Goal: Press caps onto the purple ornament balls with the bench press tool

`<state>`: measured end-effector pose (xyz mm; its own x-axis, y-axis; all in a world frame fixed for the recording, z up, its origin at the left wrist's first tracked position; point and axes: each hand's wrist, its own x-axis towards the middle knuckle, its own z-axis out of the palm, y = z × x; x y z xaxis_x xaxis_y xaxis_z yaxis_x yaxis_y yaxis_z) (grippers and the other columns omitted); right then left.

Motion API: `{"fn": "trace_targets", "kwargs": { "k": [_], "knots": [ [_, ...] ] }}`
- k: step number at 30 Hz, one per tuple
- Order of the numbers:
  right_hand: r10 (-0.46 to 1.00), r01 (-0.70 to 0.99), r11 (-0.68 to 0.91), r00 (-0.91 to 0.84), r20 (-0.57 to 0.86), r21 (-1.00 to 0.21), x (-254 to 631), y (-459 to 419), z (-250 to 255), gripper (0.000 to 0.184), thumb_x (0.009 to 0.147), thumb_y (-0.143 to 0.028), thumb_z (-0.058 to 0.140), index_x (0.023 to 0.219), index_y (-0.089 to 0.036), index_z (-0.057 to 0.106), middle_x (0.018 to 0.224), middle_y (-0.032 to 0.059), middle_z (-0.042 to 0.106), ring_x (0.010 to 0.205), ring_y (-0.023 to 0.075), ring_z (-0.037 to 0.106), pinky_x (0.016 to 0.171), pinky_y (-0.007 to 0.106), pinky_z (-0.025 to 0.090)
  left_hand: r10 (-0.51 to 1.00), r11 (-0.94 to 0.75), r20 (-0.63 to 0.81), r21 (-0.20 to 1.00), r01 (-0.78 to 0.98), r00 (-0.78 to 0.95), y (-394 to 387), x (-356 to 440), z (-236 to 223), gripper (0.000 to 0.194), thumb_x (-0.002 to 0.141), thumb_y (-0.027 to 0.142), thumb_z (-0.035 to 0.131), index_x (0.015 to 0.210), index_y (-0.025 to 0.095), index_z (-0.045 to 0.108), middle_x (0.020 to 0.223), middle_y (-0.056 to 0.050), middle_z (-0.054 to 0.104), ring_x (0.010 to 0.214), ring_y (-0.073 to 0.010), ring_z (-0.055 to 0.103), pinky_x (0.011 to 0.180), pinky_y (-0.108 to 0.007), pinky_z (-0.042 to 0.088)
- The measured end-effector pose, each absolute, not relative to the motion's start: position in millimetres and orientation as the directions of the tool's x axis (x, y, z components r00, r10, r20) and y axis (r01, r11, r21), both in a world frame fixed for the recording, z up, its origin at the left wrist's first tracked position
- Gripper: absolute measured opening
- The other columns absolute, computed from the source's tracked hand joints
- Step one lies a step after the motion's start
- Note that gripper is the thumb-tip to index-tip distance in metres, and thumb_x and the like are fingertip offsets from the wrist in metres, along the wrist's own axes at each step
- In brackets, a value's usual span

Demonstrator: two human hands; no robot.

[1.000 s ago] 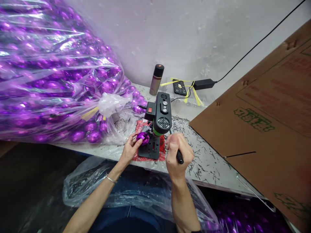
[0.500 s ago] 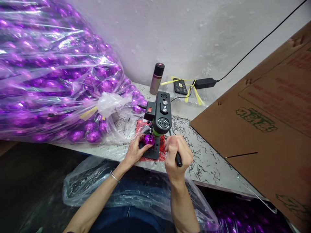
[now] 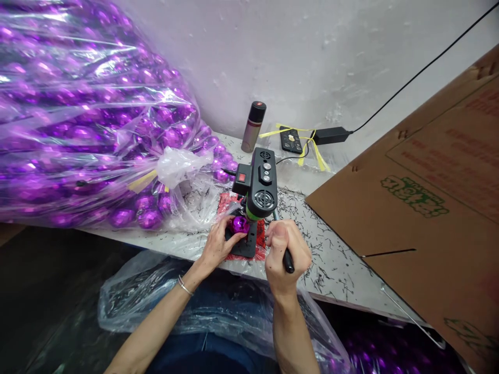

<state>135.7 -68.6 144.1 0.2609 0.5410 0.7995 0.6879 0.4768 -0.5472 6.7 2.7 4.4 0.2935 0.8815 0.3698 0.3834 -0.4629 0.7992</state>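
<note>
Between the thumb and fingers of my left hand point(image 3: 219, 240) is a shiny faceted purple ball point(image 3: 240, 224), held just under the head of a small black bench press point(image 3: 264, 179). My right hand point(image 3: 286, 254) is wrapped round the press's lever, whose black handle point(image 3: 288, 261) pokes out below the fist. A black base plate point(image 3: 245, 246) carries the press and lies on a red sheet point(image 3: 260, 241). The ball's far side and the contact point under the press head are hidden.
A big clear bag of purple balls point(image 3: 78, 130) fills the left side. Behind the press stand a spray can point(image 3: 253, 126), a phone point(image 3: 290, 140) and a power adapter point(image 3: 332, 135). A cardboard box point(image 3: 421, 171) leans in from the right. Black scraps point(image 3: 323, 254) litter the table.
The ball has turned slightly in my left hand. My right hand stays on the lever at nearly the same height. The whole view has shifted a little.
</note>
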Motion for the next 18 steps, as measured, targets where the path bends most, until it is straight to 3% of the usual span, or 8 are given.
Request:
{"fn": "trace_targets", "kwargs": {
  "k": [6,18],
  "knots": [
    [0.54,0.681,0.49,0.254,0.803,-0.545,136,-69,144,0.03,0.099,-0.009,0.046,0.072,-0.021,0.049,0.068,-0.002,0.052,0.067,0.0107,0.053,0.062,0.028,0.04,0.793,-0.607,0.493,0.686,0.402,0.357,2,11,3,0.051,0.094,0.049,0.067,0.133,0.019,0.055,0.12,-0.013,0.071,0.109,-0.0281,0.07,0.097,-0.044,0.055],
    [0.482,0.715,0.498,0.242,0.842,-0.49,136,-70,110,0.027,0.098,-0.012,0.047,0.073,-0.021,0.052,0.07,-0.0008,0.057,0.065,0.0118,0.055,0.061,0.027,0.043,0.834,-0.531,0.408,0.779,0.335,0.373,4,11,-2,0.052,0.093,0.049,0.069,0.133,0.02,0.055,0.12,-0.012,0.069,0.111,-0.0284,0.068,0.098,-0.046,0.054]
  ]
}}
